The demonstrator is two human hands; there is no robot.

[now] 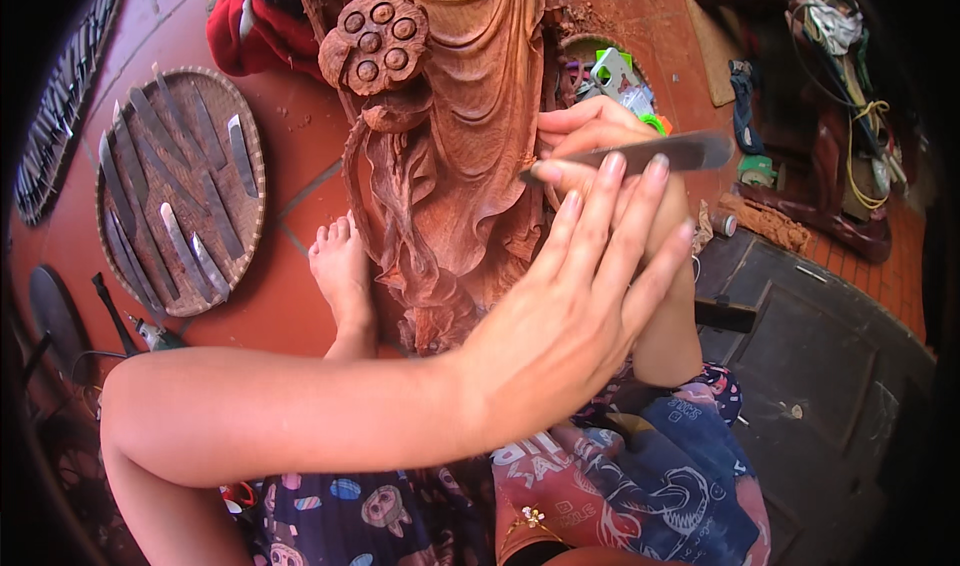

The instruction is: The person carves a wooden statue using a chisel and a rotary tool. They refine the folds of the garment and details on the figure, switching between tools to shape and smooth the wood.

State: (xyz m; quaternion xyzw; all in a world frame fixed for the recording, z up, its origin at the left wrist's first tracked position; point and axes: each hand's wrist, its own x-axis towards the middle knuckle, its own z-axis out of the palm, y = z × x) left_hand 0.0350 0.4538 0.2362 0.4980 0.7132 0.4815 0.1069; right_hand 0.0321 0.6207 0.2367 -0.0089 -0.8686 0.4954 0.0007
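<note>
A flat steel carving chisel (690,152) lies nearly level across my right hand (592,124), whose fingers and thumb are closed around it. Its tip touches or nearly touches the right edge of a reddish-brown wood carving (480,96) with draped folds. Reaching across from the lower left, my left hand (555,311) has its fingers stretched out, fingertips resting against the chisel's side and my right hand. A carved lotus seed pod (375,44) stands out at the carving's upper left. My right palm is largely hidden behind the left fingers.
Several chisels and blades lie on a round woven tray (243,216) at left; more tools fill another tray (62,96) beyond it. A small basket (590,42) of odds and ends stands behind my right hand. A dark panel (820,366) and a dark wooden frame (860,221) are at right.
</note>
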